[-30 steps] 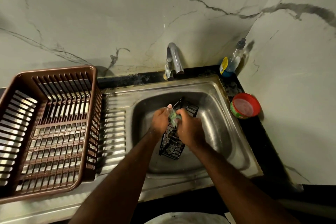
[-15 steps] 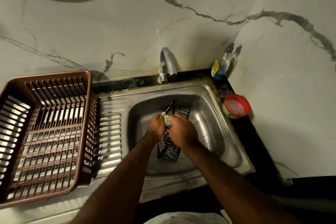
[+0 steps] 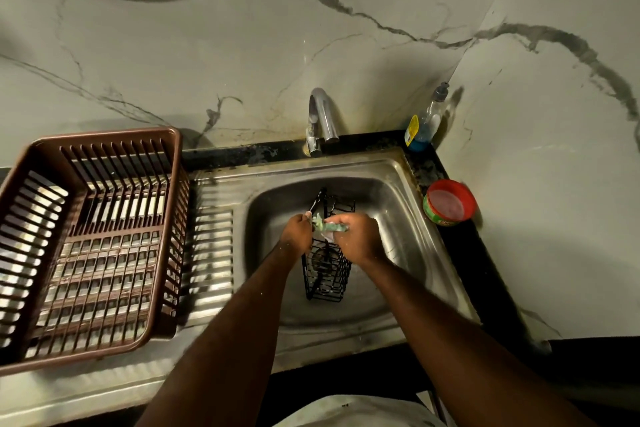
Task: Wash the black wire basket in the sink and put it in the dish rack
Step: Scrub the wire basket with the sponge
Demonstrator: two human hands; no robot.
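The black wire basket (image 3: 325, 274) lies lengthwise in the steel sink (image 3: 405, 253), its far end showing beyond my hands. My left hand (image 3: 297, 231) grips the basket's left rim near its middle. My right hand (image 3: 356, 236) holds a green scrub pad (image 3: 330, 226) against the top of the basket, fingers curled round it. The middle of the basket is hidden under both hands. The brown plastic dish rack (image 3: 166, 218) stands on the drainboard to the left, with nothing in it.
A chrome tap (image 3: 322, 118) rises behind the sink; no water runs. A dish soap bottle (image 3: 424, 125) stands in the back right corner. A red tub of dish paste (image 3: 448, 203) sits on the black counter to the right. Marble walls close in behind and right.
My hands stay on the basket; the green pad has shifted slightly right across it. The camera view has moved a little.
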